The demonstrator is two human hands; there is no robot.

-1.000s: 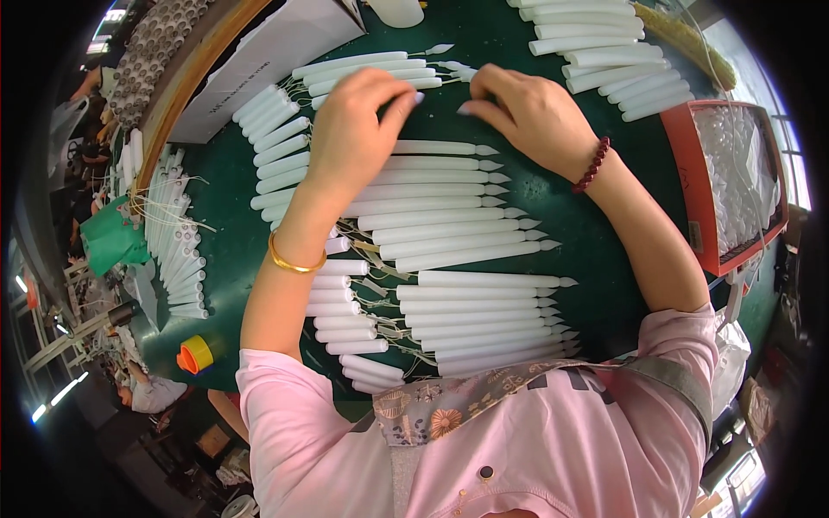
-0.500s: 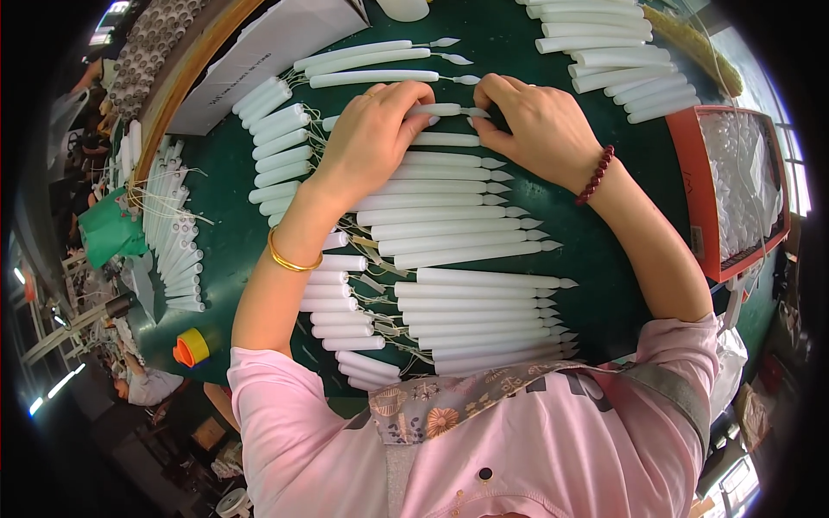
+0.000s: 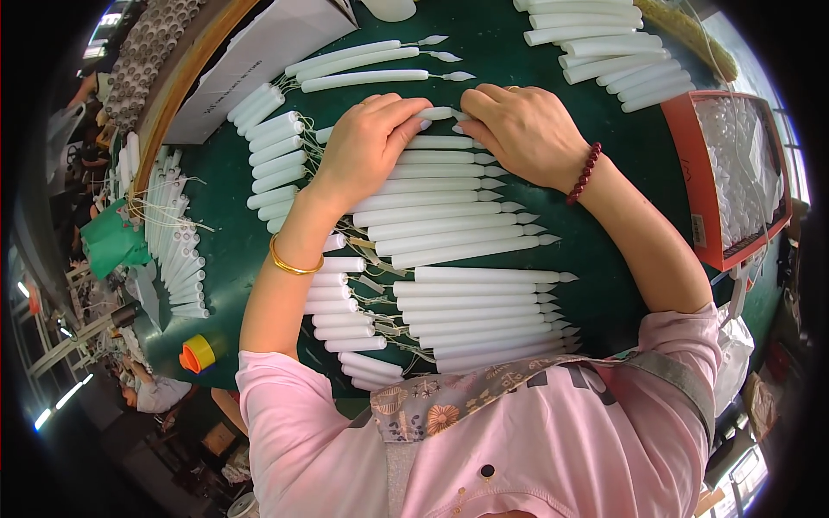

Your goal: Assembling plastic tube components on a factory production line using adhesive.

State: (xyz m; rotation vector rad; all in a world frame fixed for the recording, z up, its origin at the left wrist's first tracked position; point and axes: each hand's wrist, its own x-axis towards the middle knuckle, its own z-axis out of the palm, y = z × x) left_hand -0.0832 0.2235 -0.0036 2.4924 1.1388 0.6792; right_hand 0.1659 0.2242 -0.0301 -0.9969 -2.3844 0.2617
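Head view showed your left hand (image 3: 363,142) curled round a candle (image 3: 440,113) over the bench (image 3: 596,237), your right hand (image 3: 522,134) closed at its tip (image 3: 458,115). It looked light, stiff and slick; the barrel (image 3: 435,113) seemed the safest hold, the slim tip easily snapped.

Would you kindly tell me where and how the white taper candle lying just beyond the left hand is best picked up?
Probably mid-body on the white taper candle, from above, pinching across its width: the shaft lies flat with green table along both sides, while its flame-shaped tip sits on a thin stem.
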